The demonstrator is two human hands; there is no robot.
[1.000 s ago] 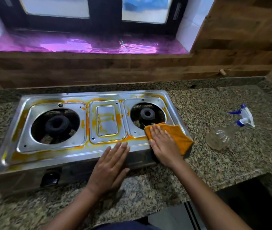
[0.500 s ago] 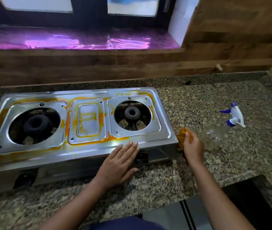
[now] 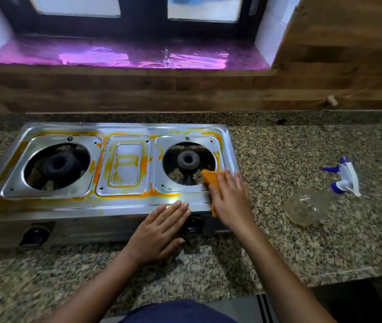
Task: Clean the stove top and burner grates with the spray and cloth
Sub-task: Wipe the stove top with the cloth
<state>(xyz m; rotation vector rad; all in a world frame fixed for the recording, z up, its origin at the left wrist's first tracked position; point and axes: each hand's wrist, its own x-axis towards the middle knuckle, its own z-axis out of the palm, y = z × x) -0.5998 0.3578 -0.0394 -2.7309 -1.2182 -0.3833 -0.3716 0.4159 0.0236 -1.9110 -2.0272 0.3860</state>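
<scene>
A steel two-burner stove top [image 3: 124,203] lies on the granite counter, streaked with orange stains around its panels. No grates sit over its two open burners. My right hand [image 3: 230,199] presses an orange cloth [image 3: 211,179] flat onto the stove's front right corner, beside the right burner [image 3: 188,160]. My left hand [image 3: 162,231] rests flat with straight fingers on the stove's front edge. A clear spray bottle [image 3: 311,206] with a blue and white trigger lies on its side on the counter to the right.
Granite counter [image 3: 290,145] stretches right of the stove and ends at a front edge near a dark gap [image 3: 358,301]. A wooden wall and a window sill with purple foil [image 3: 127,55] run behind. Black knobs [image 3: 34,234] sit on the stove front.
My right hand took the cloth off the stove's right edge beside the bottle, then brought it back flat onto the front right corner. My left hand stayed on the front edge.
</scene>
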